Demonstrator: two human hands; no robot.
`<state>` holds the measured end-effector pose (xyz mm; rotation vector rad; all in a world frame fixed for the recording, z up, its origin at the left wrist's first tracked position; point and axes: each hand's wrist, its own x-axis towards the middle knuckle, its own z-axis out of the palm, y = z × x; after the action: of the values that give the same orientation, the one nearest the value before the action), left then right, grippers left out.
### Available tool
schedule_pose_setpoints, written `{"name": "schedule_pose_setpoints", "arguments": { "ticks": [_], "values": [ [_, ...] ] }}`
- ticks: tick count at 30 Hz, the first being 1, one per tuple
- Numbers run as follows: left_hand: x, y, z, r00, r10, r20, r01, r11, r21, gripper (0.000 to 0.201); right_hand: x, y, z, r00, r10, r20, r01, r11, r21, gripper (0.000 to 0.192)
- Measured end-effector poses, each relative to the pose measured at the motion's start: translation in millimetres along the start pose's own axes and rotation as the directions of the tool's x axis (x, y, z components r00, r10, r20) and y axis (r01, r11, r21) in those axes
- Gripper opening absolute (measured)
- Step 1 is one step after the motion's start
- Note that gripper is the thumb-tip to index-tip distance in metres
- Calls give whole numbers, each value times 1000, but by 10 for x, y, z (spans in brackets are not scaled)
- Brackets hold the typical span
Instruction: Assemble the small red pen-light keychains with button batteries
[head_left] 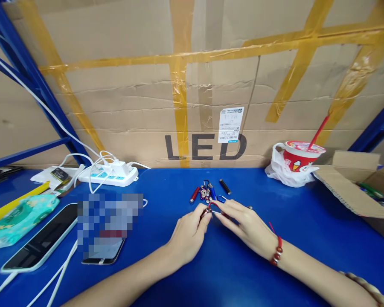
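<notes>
While both hands were brought together at the middle of the blue table point(307, 221), a small red carabiner clip point(212, 206) was pinched between them: the left hand point(188, 234) was closed on its near end, and the right hand point(246, 224) was closed on its loop. Just beyond the fingertips, a cluster of small keychain torches point(206, 192) was laid out, a black one point(225, 186) slightly apart to the right. Far right, a red cup point(299, 158) was seen beside an open cardboard box point(355, 187). Near left, 2 phones point(41, 241) were lying flat.

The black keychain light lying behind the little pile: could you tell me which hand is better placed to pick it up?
Probably the right hand: the black keychain light lies on its side, just beyond its fingers, while the left hand sits farther off.
</notes>
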<state>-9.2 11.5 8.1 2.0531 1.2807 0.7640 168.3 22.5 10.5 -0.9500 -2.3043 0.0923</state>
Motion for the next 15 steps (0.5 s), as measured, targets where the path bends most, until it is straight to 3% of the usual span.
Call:
{"name": "schedule_pose_setpoints", "arguments": {
  "ticks": [5,8,12,15],
  "values": [
    [190,-170,-267,980,36,-196,58,890,452,26,28,13,12,980,132,148,-131,991,-15,36],
    [279,-350,-455,952,-18,-306,217,743,633,29,32,4,17,969,182,165,-184,983,-7,35],
    [329,-538,-562,955,-72,-288,271,604,749,28,34,19,30,966,213,150,-219,975,31,31],
    [328,-510,-589,943,-63,-325,306,539,784,24,31,55,37,965,223,138,-232,971,52,28]
  ]
}}
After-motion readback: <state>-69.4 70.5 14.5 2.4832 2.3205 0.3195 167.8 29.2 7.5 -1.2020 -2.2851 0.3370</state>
